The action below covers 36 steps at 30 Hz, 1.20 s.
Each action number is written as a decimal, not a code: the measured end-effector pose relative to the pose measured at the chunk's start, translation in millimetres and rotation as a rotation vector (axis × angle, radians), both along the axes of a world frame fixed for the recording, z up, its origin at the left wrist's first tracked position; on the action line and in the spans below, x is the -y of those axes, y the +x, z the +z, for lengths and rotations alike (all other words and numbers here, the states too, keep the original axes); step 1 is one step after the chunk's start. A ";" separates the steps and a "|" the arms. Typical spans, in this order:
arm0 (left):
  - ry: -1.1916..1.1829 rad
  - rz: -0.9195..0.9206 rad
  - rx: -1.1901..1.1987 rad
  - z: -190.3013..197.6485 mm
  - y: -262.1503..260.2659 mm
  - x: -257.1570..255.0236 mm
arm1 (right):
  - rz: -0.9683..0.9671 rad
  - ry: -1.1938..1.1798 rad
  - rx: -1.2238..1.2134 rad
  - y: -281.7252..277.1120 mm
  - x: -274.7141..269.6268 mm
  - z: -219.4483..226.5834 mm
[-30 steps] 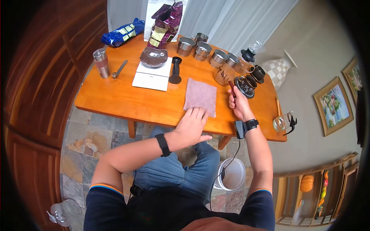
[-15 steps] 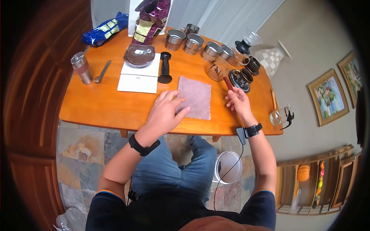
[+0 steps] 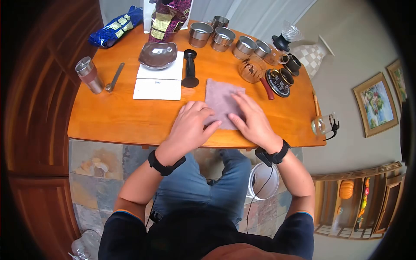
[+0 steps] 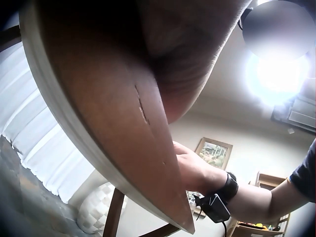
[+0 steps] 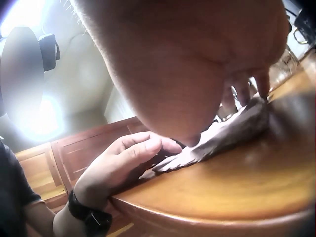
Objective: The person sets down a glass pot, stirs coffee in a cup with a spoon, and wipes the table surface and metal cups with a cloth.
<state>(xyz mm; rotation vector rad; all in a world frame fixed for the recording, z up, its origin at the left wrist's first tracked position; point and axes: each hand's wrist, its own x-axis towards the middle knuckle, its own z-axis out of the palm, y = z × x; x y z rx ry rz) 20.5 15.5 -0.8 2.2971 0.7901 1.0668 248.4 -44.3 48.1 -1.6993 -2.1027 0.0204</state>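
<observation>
A pinkish cloth (image 3: 221,99) lies near the table's front edge in the head view. The left hand (image 3: 190,125) rests at its left edge, fingers relaxed. Over the cloth's right side is the right hand (image 3: 253,119), fingers loosely extended and touching it. From the right wrist view, the cloth (image 5: 217,140) looks rumpled beneath the right hand (image 5: 182,64), with the left hand (image 5: 131,158) beside it. A glass pot (image 3: 251,70) with a red-brown handle (image 3: 267,89) stands behind the right hand, held by neither hand.
A white scale (image 3: 158,89) carries a dark dish (image 3: 158,55); a black tamper-like tool (image 3: 190,69) lies beside it. Metal cups (image 3: 200,34) line the back. At left are a grinder (image 3: 90,75) and a spoon (image 3: 115,78). A glass vessel (image 3: 320,125) stands at the right edge.
The right hand has let go of the pot's handle and moved left onto the cloth. The left hand moved left from the cloth's front edge to its left side.
</observation>
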 end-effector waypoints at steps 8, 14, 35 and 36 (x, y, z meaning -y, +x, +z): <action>-0.025 0.020 0.167 -1.5 -8.5 6.0 | 0.081 -0.229 0.124 -20.3 22.9 -10.2; -0.051 0.037 0.237 -3.7 -10.3 5.6 | -0.085 -0.282 0.101 -20.2 60.9 -5.8; -0.072 0.301 -0.136 22.8 -148.0 42.0 | 0.260 0.028 -0.158 -230.7 2.5 -51.9; -0.063 0.366 -0.195 22.4 -157.2 42.0 | 0.255 0.032 -0.178 -242.1 -2.2 -57.0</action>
